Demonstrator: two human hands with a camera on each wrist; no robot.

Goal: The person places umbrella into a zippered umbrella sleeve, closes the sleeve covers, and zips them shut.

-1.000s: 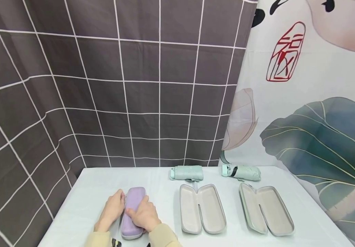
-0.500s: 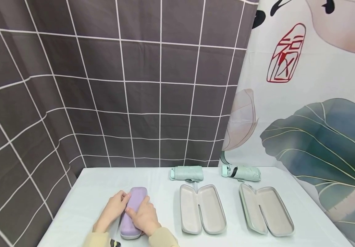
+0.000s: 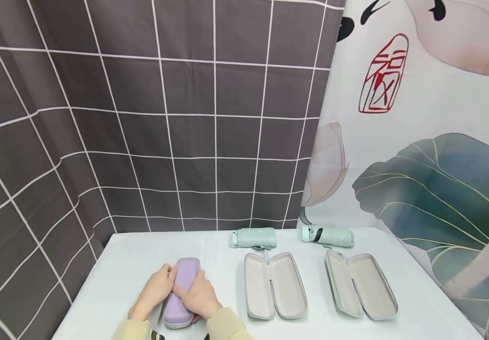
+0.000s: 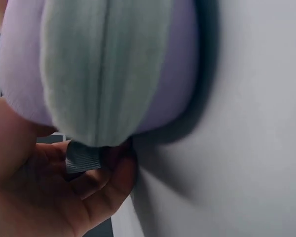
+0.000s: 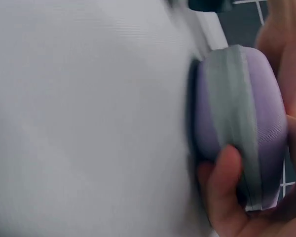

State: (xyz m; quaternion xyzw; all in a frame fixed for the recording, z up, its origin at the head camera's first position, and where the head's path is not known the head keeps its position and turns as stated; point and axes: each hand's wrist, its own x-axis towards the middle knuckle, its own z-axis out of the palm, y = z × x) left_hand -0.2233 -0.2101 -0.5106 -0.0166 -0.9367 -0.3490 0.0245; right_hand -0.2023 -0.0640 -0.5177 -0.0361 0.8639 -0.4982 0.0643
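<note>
A purple hard-shell pencil case (image 3: pixel 181 293) with a grey zip band lies closed on the left part of the table. My left hand (image 3: pixel 156 286) is at its far left edge. In the left wrist view its fingers (image 4: pixel 111 190) curl beside a ribbed grey tab (image 4: pixel 83 158) at the end of the zip band; the zip pull is hidden. From the right, my right hand (image 3: pixel 202 295) grips the case, thumb over the top. The right wrist view shows a fingertip (image 5: pixel 228 160) pressed against the zip band (image 5: pixel 232 98).
Two similar cases lie unzipped and spread flat, one mid-table (image 3: pixel 288 288) and one farther right (image 3: pixel 372 288), pale lining up. Behind them are two folded mint-green umbrellas, left (image 3: pixel 254 238) and right (image 3: pixel 328 236). A dark grid curtain (image 3: pixel 189 137) hangs behind the white table (image 3: pixel 223 283).
My left fingertips have come in from just beside the case to overlap its far left edge. The case's near end has shifted slightly left. My right hand keeps its grip.
</note>
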